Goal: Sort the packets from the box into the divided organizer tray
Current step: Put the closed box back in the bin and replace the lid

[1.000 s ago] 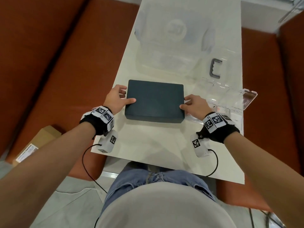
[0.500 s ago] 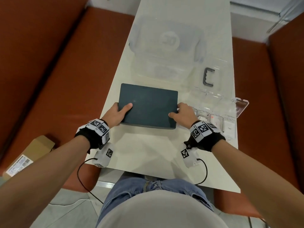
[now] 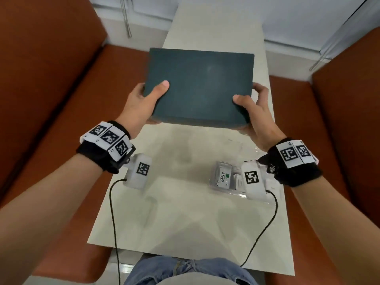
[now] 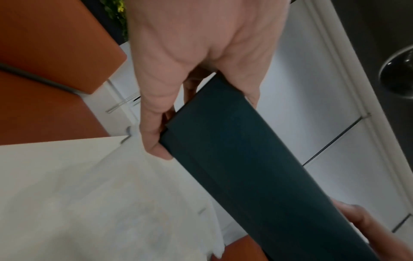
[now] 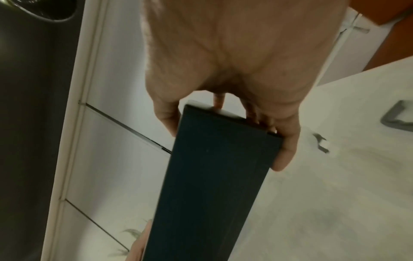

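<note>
Nearest, the clear organizer tray (image 3: 224, 177) with its packets lies on the worktop (image 3: 174, 202) under the right wrist. Beyond, the dark box (image 3: 200, 87), resting on the worktop a second ago, is now lifted clear, left hand (image 3: 141, 105) and right hand (image 3: 255, 114) each gripping an end, thumbs on top.

Dark teal box (image 3: 200, 87) closed, lifted off table; clear organizer tray (image 3: 226, 183) below, holding Stevia packet (image 3: 224, 176).
</note>
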